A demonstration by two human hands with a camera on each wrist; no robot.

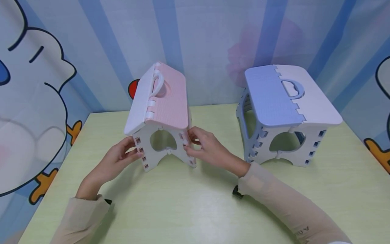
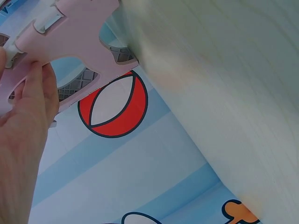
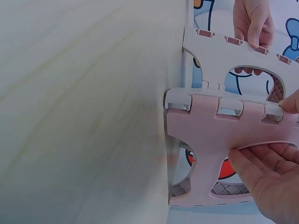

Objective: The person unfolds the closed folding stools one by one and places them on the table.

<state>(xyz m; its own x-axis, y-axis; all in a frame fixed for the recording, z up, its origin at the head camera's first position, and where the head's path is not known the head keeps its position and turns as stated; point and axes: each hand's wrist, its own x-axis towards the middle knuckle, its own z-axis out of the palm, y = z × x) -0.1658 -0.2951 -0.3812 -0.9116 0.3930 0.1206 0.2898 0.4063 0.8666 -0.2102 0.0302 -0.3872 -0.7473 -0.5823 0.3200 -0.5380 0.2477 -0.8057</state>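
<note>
A pink and white folding stool stands partly folded on the table, its two top halves peaked like a roof and its white handle upright along the ridge. My left hand grips its left leg panel, thumb on the front edge. On the opposite side my right hand holds the right leg panel by its hinged front edge. In the right wrist view, the right hand's fingers reach into the opening of the pink side panel. The left wrist view shows the left hand with fingertips in the other side panel's opening.
A blue and white folding stool stands unfolded to the right, its top flat. Behind the pale green wood-grain table hangs a blue striped cloth with cartoon figures.
</note>
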